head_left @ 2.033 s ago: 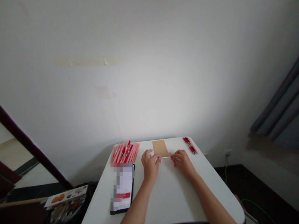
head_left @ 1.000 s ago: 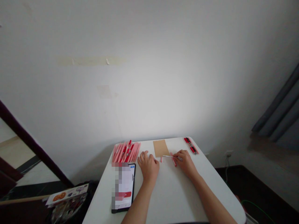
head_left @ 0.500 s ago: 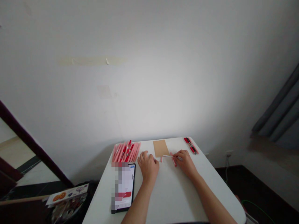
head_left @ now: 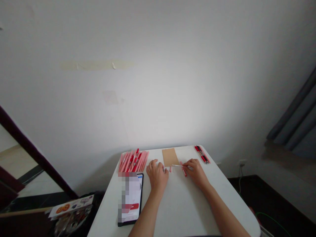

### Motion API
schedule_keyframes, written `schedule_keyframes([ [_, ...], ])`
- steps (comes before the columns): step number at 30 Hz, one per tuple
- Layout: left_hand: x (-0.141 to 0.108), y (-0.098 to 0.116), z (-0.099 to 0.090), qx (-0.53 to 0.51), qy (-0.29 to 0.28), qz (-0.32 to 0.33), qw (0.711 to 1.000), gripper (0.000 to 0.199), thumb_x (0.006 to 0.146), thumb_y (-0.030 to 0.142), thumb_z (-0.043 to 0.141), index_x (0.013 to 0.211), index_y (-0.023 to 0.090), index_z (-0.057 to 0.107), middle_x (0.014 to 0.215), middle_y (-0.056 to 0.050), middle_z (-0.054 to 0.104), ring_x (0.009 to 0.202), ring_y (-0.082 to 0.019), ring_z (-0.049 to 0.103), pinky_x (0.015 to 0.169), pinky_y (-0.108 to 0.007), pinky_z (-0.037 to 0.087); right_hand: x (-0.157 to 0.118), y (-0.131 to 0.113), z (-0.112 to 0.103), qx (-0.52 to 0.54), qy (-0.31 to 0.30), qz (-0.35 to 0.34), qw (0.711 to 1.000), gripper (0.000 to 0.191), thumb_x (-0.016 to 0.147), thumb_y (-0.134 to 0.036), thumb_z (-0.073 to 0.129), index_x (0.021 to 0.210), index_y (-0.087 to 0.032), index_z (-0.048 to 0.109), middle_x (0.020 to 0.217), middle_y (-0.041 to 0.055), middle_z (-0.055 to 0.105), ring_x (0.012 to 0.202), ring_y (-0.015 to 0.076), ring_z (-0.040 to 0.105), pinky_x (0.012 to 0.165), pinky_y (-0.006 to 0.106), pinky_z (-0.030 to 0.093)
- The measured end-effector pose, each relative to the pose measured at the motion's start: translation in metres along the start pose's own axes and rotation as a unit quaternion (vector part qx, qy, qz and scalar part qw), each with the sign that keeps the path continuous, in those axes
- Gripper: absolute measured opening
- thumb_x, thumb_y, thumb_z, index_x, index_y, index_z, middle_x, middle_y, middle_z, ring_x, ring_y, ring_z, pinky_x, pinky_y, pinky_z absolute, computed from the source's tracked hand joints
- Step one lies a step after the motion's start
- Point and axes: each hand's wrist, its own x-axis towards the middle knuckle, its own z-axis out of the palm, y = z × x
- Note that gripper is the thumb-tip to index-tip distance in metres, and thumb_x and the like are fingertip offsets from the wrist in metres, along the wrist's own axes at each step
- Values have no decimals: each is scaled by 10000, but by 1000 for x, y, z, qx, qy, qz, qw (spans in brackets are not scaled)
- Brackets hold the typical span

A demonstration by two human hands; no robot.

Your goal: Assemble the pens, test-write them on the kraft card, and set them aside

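Observation:
My right hand (head_left: 195,172) pinches a thin white stick (head_left: 176,165), which looks like a pen refill and points left toward my other hand. Under its fingertips a red and pink pen barrel (head_left: 185,172) lies on the table. My left hand (head_left: 157,177) has its thumb and index finger drawn together, with something small and whitish at the tips, too small to name. Between the hands lies a small pink piece (head_left: 170,169). A brown card (head_left: 170,157) is just beyond them.
Many pink and red pen parts (head_left: 133,161) are piled at the white table's (head_left: 182,210) back left. A phone (head_left: 130,200) lies near my left forearm. Several red and black pens (head_left: 201,154) lie at the back right. The wall (head_left: 158,98) stands behind the table.
My left hand has shifted very slightly right, and more of the whitish bit shows at its fingertips. My right hand and the white stick have hardly moved.

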Motion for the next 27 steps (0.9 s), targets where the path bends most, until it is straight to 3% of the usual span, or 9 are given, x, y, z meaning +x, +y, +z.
schedule_keyframes([
  [4, -1, 4, -1, -67, -29, 20, 997, 144, 763, 315, 633, 883, 243, 668, 1227, -75, 539, 1246, -270, 403, 1081, -566, 242, 0, 0, 1, 4, -5, 0, 1000, 178, 809, -226, 576, 847, -220, 750, 845, 81, 665, 905, 230, 553, 835, 346, 435],
  [8, -2, 6, 2, -101, -50, 42, 993, 132, 765, 289, 640, 890, 284, 683, 1258, -45, 526, 1262, -259, 396, 1106, -597, 204, -1, -3, 1, 2, -9, -2, 1000, 169, 800, -221, 594, 856, -225, 753, 854, 85, 658, 922, 236, 537, 838, 360, 431],
  [15, -3, 5, 2, -101, -56, 58, 992, 125, 729, 252, 688, 841, 306, 696, 1250, -23, 543, 1256, -250, 423, 1115, -614, 202, -2, -8, 2, 11, -20, -24, 999, 176, 820, -240, 591, 864, -248, 761, 842, 82, 637, 924, 235, 520, 839, 364, 433],
  [27, -4, 5, 1, -111, -56, 56, 991, 83, 789, 213, 622, 814, 269, 678, 1254, -35, 540, 1254, -241, 422, 1120, -626, 167, -3, -12, 3, 9, -12, -41, 999, 176, 849, -291, 587, 906, -258, 750, 850, 76, 640, 927, 226, 520, 837, 362, 438],
])
